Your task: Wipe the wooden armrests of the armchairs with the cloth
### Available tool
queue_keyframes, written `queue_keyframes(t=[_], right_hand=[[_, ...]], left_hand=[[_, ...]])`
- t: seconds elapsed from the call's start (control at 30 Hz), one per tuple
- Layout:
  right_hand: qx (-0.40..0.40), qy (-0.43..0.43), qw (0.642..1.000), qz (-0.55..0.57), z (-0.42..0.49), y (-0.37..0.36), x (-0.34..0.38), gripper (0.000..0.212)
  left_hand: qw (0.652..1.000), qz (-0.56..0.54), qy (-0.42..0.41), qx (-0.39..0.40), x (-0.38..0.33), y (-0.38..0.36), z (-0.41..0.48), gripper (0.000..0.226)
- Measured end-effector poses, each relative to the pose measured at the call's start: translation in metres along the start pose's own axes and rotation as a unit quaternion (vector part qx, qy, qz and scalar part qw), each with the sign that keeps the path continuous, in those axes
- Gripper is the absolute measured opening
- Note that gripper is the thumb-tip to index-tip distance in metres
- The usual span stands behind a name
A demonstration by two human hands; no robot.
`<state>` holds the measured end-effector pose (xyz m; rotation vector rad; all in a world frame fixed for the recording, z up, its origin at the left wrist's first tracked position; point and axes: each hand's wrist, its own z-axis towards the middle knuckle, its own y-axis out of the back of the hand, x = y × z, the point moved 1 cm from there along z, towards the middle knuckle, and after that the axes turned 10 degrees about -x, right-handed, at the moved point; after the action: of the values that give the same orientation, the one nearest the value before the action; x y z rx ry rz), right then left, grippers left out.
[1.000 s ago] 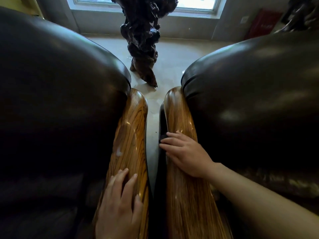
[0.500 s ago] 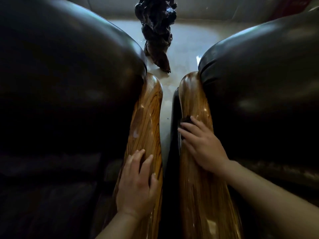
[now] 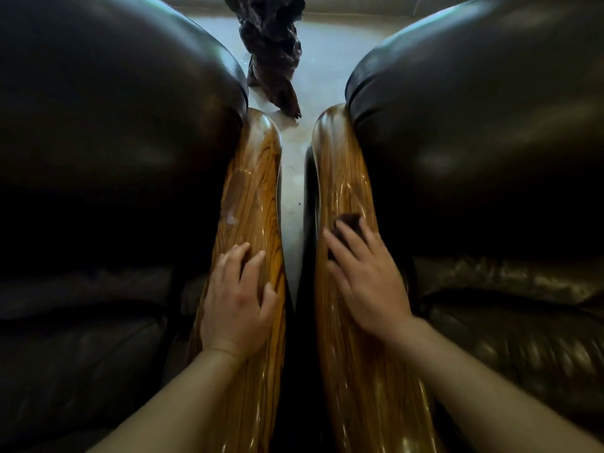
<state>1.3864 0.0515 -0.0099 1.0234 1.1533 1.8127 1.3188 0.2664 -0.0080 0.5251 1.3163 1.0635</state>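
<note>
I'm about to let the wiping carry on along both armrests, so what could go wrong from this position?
The dark cloth is mostly hidden under the right hand, only a corner showing; it may bunch or slip off the glossy right armrest into the gap. The left hand lies bare on the left armrest, likely leaving fingerprints. A pale smudge ahead of it could be missed, since no cloth is on that side.

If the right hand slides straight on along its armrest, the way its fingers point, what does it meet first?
Mostly bare wood: the right hand, pressing the dark cloth, has open armrest ahead, up to its rounded end. The leather cushion runs close alongside.
</note>
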Motion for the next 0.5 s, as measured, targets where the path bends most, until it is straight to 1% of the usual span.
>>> queue_keyframes(t=[0.1,0.17,0.2,0.23,0.3,0.33,0.37,0.4,0.43,0.5], right_hand=[[0.02,0.091,0.996,0.0,-0.117,0.006,-0.004,0.051],[0.02,0.119,0.993,-0.001,-0.148,0.01,-0.019,0.05],[0.025,0.099,0.995,-0.002,-0.146,0.012,-0.023,0.05],[0.029,0.054,0.998,0.003,-0.135,0.013,-0.022,0.05],[-0.003,-0.056,0.998,0.016,-0.093,0.017,-0.012,0.049],[-0.016,-0.101,0.995,0.018,-0.071,0.015,-0.005,0.05],[-0.018,-0.127,0.992,0.01,-0.054,0.012,0.002,0.051],[-0.015,-0.132,0.991,-0.001,-0.045,0.011,0.009,0.053],[-0.016,-0.118,0.993,-0.014,-0.045,0.009,0.015,0.053],[-0.016,-0.063,0.998,-0.028,-0.073,0.007,0.021,0.054]], left_hand=[[1.0,0.006,-0.005,-0.004,-0.001,0.001,0.0,0.049],[1.0,0.011,-0.013,-0.011,-0.001,0.0,-0.001,0.049],[1.0,0.014,-0.018,-0.017,0.0,0.0,-0.002,0.05],[0.999,0.02,-0.024,-0.025,0.0,0.0,-0.003,0.05],[0.997,0.047,-0.046,-0.042,-0.002,0.0,-0.004,0.051],[0.995,0.067,-0.06,-0.043,-0.004,0.001,-0.004,0.052],[0.993,0.084,-0.074,-0.04,-0.006,0.002,-0.005,0.052],[0.991,0.093,-0.089,-0.036,-0.007,0.004,-0.008,0.052],[0.989,0.095,-0.105,-0.03,-0.007,0.006,-0.013,0.051],[0.986,0.097,-0.133,-0.02,-0.001,0.013,-0.034,0.05]])
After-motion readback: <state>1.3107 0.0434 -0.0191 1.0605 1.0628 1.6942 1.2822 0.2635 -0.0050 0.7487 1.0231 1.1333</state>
